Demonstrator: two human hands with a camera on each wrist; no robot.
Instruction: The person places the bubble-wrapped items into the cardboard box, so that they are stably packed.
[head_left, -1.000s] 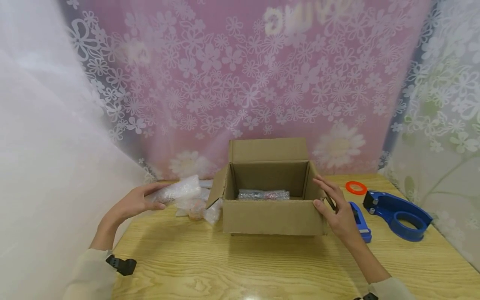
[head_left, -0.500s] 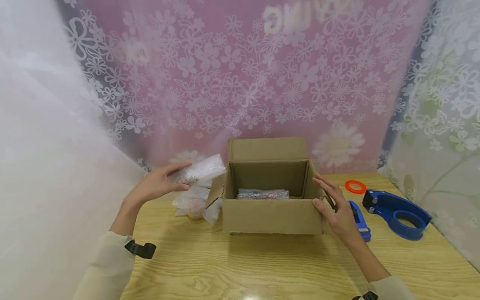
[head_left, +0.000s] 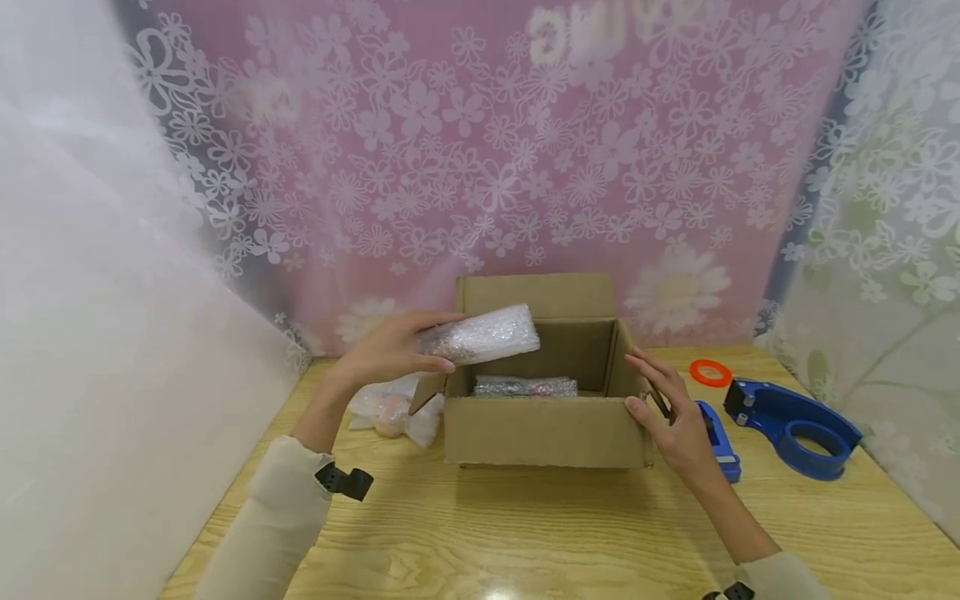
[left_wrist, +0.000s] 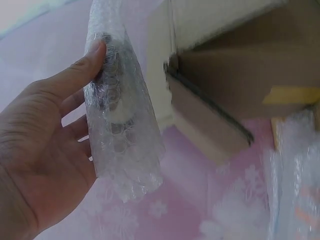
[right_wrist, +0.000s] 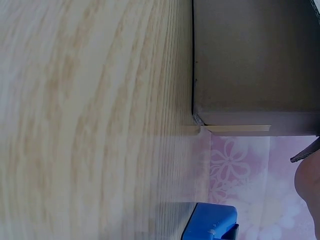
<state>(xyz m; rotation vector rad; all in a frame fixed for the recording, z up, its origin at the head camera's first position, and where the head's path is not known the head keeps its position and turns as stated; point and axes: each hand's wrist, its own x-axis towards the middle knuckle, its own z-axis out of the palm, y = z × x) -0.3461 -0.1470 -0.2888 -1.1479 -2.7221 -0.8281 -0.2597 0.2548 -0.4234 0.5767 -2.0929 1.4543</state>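
Bubble-wrapped packet (head_left: 487, 334) gripped in left hand (head_left: 386, 348) | likely light, fragile, best held mid-length | right hand (head_left: 677, 423) resting on box (head_left: 543, 433), right side

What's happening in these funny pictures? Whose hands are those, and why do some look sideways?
There's no robot, just a person working bare-handed. The wide picture looks down from the person's head. The other two are seen from each wrist, so things look turned.

The left hand holds a bubble-wrapped package near an open cardboard box. The right hand touches the box's right edge. Inside the box is a clear wrapped packet.

On the wooden table, more wrapped things lie left of the box. To its right are an orange ring, a big blue tool and a smaller blue thing, partly hidden.
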